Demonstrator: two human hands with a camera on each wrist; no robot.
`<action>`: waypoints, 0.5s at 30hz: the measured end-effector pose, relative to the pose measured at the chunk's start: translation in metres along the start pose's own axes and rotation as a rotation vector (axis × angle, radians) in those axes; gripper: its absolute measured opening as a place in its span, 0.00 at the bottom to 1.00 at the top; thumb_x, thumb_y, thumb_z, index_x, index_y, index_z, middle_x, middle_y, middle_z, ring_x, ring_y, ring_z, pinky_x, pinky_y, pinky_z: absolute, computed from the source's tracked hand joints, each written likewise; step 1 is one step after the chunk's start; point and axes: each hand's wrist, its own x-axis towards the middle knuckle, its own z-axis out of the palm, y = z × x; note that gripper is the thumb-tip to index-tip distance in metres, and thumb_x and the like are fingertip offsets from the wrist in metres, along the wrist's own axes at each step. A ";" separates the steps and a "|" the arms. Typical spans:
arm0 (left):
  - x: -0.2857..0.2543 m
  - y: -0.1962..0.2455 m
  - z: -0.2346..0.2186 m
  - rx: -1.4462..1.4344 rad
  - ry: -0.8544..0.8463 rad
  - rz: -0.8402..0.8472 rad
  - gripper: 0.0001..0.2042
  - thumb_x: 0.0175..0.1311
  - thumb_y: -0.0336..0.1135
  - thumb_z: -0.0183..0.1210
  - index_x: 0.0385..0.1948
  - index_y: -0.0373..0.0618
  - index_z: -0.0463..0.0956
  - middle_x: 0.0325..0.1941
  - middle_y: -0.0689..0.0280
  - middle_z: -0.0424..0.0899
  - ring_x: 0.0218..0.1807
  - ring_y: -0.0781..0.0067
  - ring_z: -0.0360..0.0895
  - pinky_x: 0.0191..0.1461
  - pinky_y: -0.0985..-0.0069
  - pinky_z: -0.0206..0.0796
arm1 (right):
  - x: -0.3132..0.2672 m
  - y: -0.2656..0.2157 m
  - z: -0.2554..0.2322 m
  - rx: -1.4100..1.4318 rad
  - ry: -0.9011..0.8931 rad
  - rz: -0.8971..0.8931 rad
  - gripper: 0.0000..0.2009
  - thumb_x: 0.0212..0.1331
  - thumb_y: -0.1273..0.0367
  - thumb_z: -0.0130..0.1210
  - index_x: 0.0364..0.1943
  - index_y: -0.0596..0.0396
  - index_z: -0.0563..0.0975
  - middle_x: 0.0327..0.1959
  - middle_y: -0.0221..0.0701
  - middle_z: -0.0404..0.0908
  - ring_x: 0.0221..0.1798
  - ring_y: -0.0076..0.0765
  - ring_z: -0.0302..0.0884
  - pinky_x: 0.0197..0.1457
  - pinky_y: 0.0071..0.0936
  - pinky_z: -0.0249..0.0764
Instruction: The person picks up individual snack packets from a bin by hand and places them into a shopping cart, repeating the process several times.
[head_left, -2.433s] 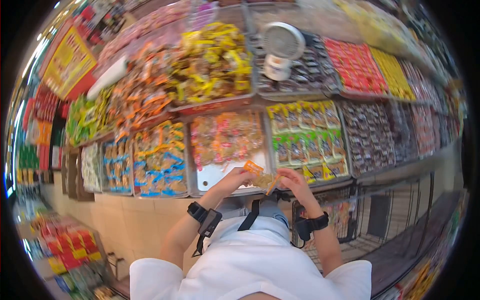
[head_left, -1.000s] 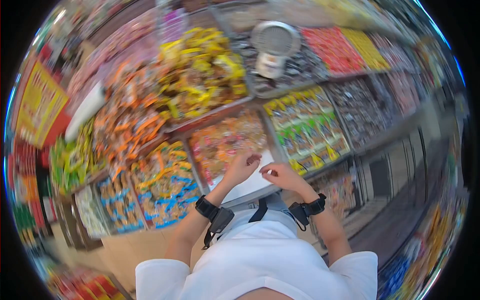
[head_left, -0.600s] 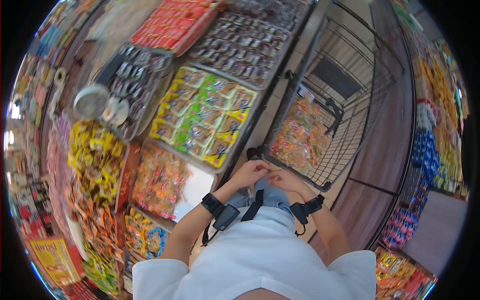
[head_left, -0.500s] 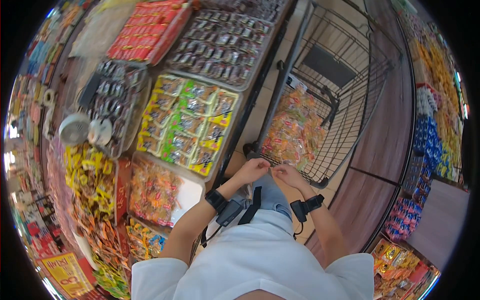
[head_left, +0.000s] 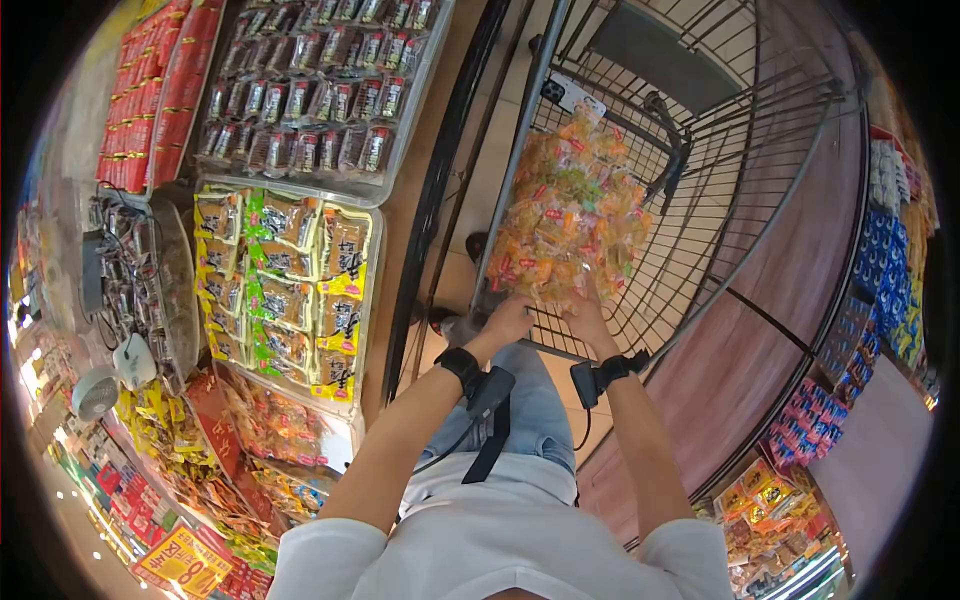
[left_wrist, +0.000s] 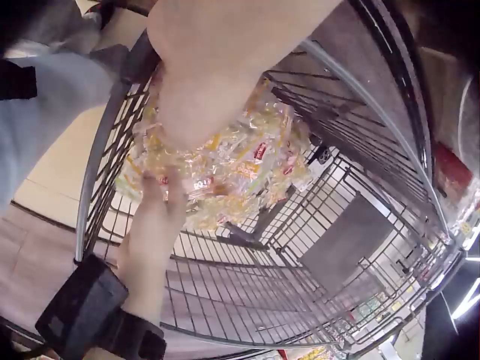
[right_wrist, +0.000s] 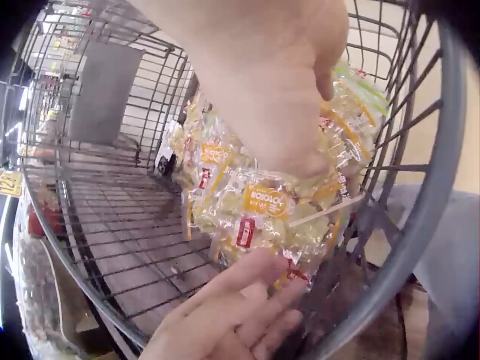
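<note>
A clear bag [head_left: 570, 210] stuffed with orange and yellow snack packets lies in a wire shopping cart [head_left: 745, 150]. Both my hands reach over the cart's near rim to it. My left hand [head_left: 512, 318] touches the bag's near end with straight fingers [right_wrist: 247, 300]. My right hand [head_left: 588, 318] is beside it, its fingers [left_wrist: 161, 195] laid on the plastic. In the left wrist view the bag [left_wrist: 240, 161] sits behind the grey rim bar [left_wrist: 97, 172]. Printed packets show through the bag [right_wrist: 255, 199] in the right wrist view. I see nothing held in either hand.
To my left a counter holds trays of green and yellow packets [head_left: 290, 290], dark packets [head_left: 310, 90] and red packets [head_left: 150, 100]. A small white fan [head_left: 95, 392] stands further left. Shelves of blue packs [head_left: 880, 250] line the right side beyond a brown floor strip.
I have turned from the snack counter to the cart. My hands, which held orange packets over a tray, have moved over the cart's rim onto the bag. The packets are gone from my fingers.
</note>
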 end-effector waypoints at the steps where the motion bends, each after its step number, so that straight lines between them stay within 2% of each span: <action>1: 0.002 -0.002 0.002 0.035 -0.010 0.091 0.15 0.46 0.30 0.48 0.38 0.37 0.68 0.36 0.55 0.72 0.39 0.64 0.69 0.42 0.73 0.60 | 0.001 0.008 0.005 0.002 -0.012 0.007 0.17 0.34 0.76 0.50 0.36 0.54 0.72 0.58 0.51 0.43 0.58 0.55 0.46 0.57 0.37 0.53; 2: 0.004 -0.003 0.004 0.072 -0.018 0.188 0.15 0.47 0.28 0.48 0.39 0.36 0.67 0.31 0.56 0.73 0.33 0.71 0.71 0.36 0.76 0.61 | 0.005 0.016 0.008 -0.002 0.012 -0.005 0.16 0.34 0.76 0.50 0.35 0.55 0.72 0.56 0.49 0.48 0.56 0.55 0.50 0.55 0.38 0.55; 3: 0.005 -0.004 0.006 0.070 -0.021 0.182 0.15 0.47 0.28 0.48 0.39 0.36 0.67 0.31 0.56 0.73 0.33 0.71 0.71 0.36 0.76 0.61 | 0.007 0.016 0.008 -0.006 0.035 -0.016 0.15 0.34 0.76 0.51 0.33 0.57 0.72 0.54 0.47 0.53 0.53 0.54 0.53 0.53 0.38 0.57; 4: 0.007 -0.004 0.008 0.076 -0.010 0.171 0.14 0.48 0.29 0.48 0.38 0.36 0.68 0.31 0.58 0.73 0.34 0.72 0.70 0.37 0.76 0.61 | 0.007 0.016 0.007 -0.006 0.033 -0.014 0.15 0.34 0.76 0.51 0.33 0.57 0.72 0.54 0.47 0.53 0.53 0.54 0.53 0.53 0.38 0.57; 6: 0.014 -0.007 0.010 0.080 0.012 0.169 0.13 0.48 0.29 0.48 0.37 0.36 0.68 0.32 0.59 0.73 0.34 0.72 0.70 0.38 0.77 0.61 | 0.012 0.010 -0.001 -0.109 0.029 0.058 0.14 0.35 0.76 0.50 0.33 0.60 0.71 0.45 0.42 0.61 0.46 0.50 0.59 0.48 0.38 0.59; 7: 0.014 -0.009 0.012 -0.069 -0.031 0.113 0.13 0.50 0.32 0.49 0.37 0.38 0.68 0.32 0.62 0.73 0.34 0.74 0.70 0.38 0.77 0.62 | 0.012 0.002 -0.009 -0.114 0.029 0.051 0.14 0.35 0.76 0.50 0.33 0.60 0.71 0.45 0.42 0.61 0.46 0.50 0.59 0.48 0.38 0.59; 8: 0.015 -0.011 0.013 -0.216 -0.072 0.063 0.12 0.52 0.35 0.49 0.37 0.39 0.68 0.32 0.64 0.73 0.34 0.76 0.70 0.39 0.78 0.62 | 0.012 -0.007 -0.019 0.012 -0.094 0.056 0.13 0.37 0.77 0.49 0.33 0.59 0.71 0.43 0.40 0.64 0.47 0.46 0.59 0.49 0.35 0.59; 9: 0.007 0.005 0.008 -0.218 -0.060 0.072 0.12 0.52 0.35 0.49 0.37 0.39 0.68 0.32 0.64 0.73 0.34 0.76 0.70 0.39 0.78 0.62 | 0.012 -0.019 -0.029 0.136 -0.219 0.059 0.12 0.39 0.77 0.48 0.34 0.58 0.72 0.40 0.38 0.66 0.48 0.43 0.60 0.50 0.32 0.58; 10: -0.008 0.035 -0.004 -0.473 -0.110 -0.113 0.13 0.54 0.38 0.48 0.38 0.41 0.67 0.32 0.66 0.72 0.34 0.78 0.70 0.39 0.79 0.62 | 0.008 -0.034 -0.036 0.128 -0.218 0.044 0.12 0.39 0.77 0.48 0.34 0.58 0.72 0.40 0.38 0.66 0.48 0.43 0.60 0.50 0.32 0.58; 11: -0.021 0.056 -0.013 -0.728 -0.161 -0.297 0.13 0.56 0.40 0.46 0.39 0.43 0.67 0.32 0.68 0.72 0.34 0.80 0.69 0.39 0.81 0.63 | -0.001 -0.053 -0.040 0.191 -0.214 -0.063 0.12 0.39 0.78 0.47 0.33 0.58 0.72 0.38 0.37 0.67 0.47 0.43 0.61 0.50 0.32 0.58; 12: -0.032 0.064 -0.016 -0.733 -0.151 -0.283 0.13 0.56 0.40 0.46 0.39 0.43 0.67 0.32 0.68 0.72 0.34 0.80 0.69 0.39 0.81 0.63 | -0.011 -0.074 -0.043 0.253 -0.213 -0.169 0.12 0.39 0.79 0.47 0.33 0.58 0.72 0.36 0.37 0.69 0.46 0.43 0.62 0.50 0.31 0.58; 13: -0.045 0.069 -0.017 -0.862 -0.137 -0.262 0.14 0.57 0.41 0.45 0.40 0.44 0.66 0.32 0.69 0.72 0.34 0.81 0.69 0.38 0.82 0.63 | -0.023 -0.099 -0.048 0.244 -0.214 -0.184 0.12 0.39 0.79 0.47 0.33 0.58 0.72 0.36 0.37 0.69 0.46 0.43 0.62 0.50 0.31 0.58; 14: -0.055 0.071 -0.018 -0.991 -0.121 -0.233 0.14 0.59 0.42 0.43 0.41 0.45 0.65 0.31 0.69 0.71 0.34 0.82 0.69 0.38 0.84 0.63 | -0.032 -0.125 -0.053 0.173 -0.193 -0.346 0.11 0.40 0.79 0.47 0.32 0.59 0.72 0.35 0.37 0.69 0.44 0.43 0.63 0.49 0.30 0.60; 15: -0.063 0.067 -0.025 -0.997 -0.106 -0.206 0.14 0.59 0.42 0.43 0.41 0.45 0.65 0.31 0.69 0.71 0.34 0.82 0.69 0.38 0.84 0.63 | -0.037 -0.141 -0.057 0.100 -0.171 -0.513 0.10 0.40 0.78 0.48 0.32 0.59 0.72 0.33 0.37 0.69 0.42 0.43 0.65 0.47 0.29 0.61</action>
